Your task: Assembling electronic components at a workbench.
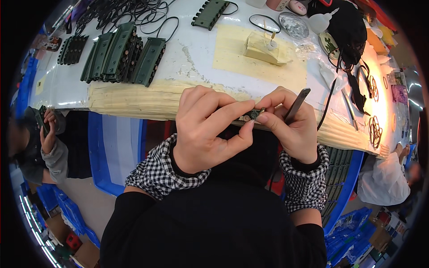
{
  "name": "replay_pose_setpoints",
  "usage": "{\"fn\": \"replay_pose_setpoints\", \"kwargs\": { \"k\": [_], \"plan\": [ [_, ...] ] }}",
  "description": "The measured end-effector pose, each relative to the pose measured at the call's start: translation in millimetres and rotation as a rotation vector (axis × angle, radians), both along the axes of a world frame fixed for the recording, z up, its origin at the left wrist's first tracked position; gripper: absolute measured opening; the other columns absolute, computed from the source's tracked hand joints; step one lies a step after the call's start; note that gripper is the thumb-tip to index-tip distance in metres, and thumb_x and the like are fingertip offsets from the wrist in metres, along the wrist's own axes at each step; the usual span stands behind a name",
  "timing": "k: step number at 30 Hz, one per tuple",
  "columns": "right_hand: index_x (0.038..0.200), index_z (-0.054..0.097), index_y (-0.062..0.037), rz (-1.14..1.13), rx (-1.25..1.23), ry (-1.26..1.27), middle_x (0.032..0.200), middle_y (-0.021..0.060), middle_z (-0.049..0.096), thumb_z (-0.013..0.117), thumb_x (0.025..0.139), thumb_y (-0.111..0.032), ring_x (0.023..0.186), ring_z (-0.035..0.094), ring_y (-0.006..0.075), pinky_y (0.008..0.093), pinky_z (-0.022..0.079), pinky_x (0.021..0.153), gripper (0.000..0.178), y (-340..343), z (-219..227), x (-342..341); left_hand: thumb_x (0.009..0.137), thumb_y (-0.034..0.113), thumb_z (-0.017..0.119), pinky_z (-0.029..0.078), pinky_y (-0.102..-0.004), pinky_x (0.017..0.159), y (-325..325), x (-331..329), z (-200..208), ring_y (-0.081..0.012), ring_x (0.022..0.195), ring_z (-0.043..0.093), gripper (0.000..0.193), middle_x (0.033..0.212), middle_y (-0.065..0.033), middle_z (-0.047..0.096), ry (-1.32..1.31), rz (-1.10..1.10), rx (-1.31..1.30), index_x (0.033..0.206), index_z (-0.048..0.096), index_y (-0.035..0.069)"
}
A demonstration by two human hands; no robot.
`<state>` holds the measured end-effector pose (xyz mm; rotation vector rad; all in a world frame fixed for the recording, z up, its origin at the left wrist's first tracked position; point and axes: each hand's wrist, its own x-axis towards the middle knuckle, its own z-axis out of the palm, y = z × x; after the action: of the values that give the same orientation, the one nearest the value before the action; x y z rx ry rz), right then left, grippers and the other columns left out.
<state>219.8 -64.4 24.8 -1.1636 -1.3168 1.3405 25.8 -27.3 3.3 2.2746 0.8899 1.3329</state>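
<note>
Just past the padded table edge, my left hand (210,129) is closed in a pinch on a small dark green part with round wheels (251,115). Thumb and fingers of my right hand (290,125) meet the other end of that part. A flat grey metal tool (298,103) is also held in my right hand, its blunt end sticking up between the fingers; its other end is hidden. Most of the green part is covered by my fingers. Beyond my left hand stand several similar long green wheeled pieces (117,51) in a cluster.
A tan block (267,48) with a small white cup (271,45) lies on a yellowish sheet (225,51). Black cords (127,13) pile up at the far left. Tweezers (350,109) rest at right. A blue crate (96,156) is below; a person's hand (48,131) shows at left.
</note>
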Motion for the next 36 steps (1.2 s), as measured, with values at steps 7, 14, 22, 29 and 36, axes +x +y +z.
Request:
{"fn": "replay_pose_setpoints", "kwargs": {
  "k": [7,14,22,29,36],
  "plan": [
    [0.101,0.061,0.0060,0.009,0.043,0.011,0.091,0.0068,0.065,0.064,0.088,0.004,0.077,0.066,0.0098,0.0216,0.056,0.072,0.014,3,-5,2,0.060,0.008,0.076,0.042,-0.0319,0.065,2,1,-4,-0.0195,0.069,0.055,0.034,0.077,-0.0008,0.061,-0.040,-0.011,0.002,0.094,0.073,0.009],
    [0.096,0.063,0.0033,-0.077,0.037,0.035,0.085,0.0013,0.065,0.066,0.088,0.001,0.066,0.057,0.0005,0.0138,0.043,0.058,0.009,-1,-12,-7,0.059,0.004,0.074,0.043,-0.0300,0.063,-1,1,-1,-0.0191,0.069,0.055,0.037,0.076,-0.0029,0.062,-0.005,0.014,0.020,0.096,0.074,0.006],
    [0.097,0.065,0.0011,-0.103,0.093,0.019,0.076,-0.0035,0.061,0.070,0.084,0.001,0.053,0.040,-0.0030,0.0156,0.028,0.049,0.014,-6,-21,-7,0.059,0.007,0.074,0.042,-0.0302,0.063,-4,3,-5,-0.0187,0.067,0.055,0.037,0.074,-0.0007,0.061,-0.018,0.050,0.081,0.095,0.075,0.007],
    [0.113,0.062,0.0071,-0.399,0.220,-0.063,0.087,0.0070,0.057,0.038,0.102,-0.035,0.054,0.045,0.0044,0.0232,0.051,0.062,0.050,-12,-9,-11,0.055,0.010,0.074,0.040,-0.0315,0.065,-1,4,-15,-0.0183,0.066,0.055,0.033,0.072,0.0013,0.060,0.098,0.152,0.173,0.088,0.074,0.011],
    [0.088,0.069,0.0024,-0.279,0.244,-0.218,0.079,0.0053,0.063,0.056,0.097,-0.036,0.061,0.056,0.0107,0.0246,0.051,0.070,0.041,-34,-1,7,0.054,0.014,0.073,0.038,-0.0312,0.070,0,6,-31,-0.0184,0.066,0.056,0.028,0.072,0.0017,0.059,0.114,0.220,0.214,0.083,0.072,0.012]
  ]
}}
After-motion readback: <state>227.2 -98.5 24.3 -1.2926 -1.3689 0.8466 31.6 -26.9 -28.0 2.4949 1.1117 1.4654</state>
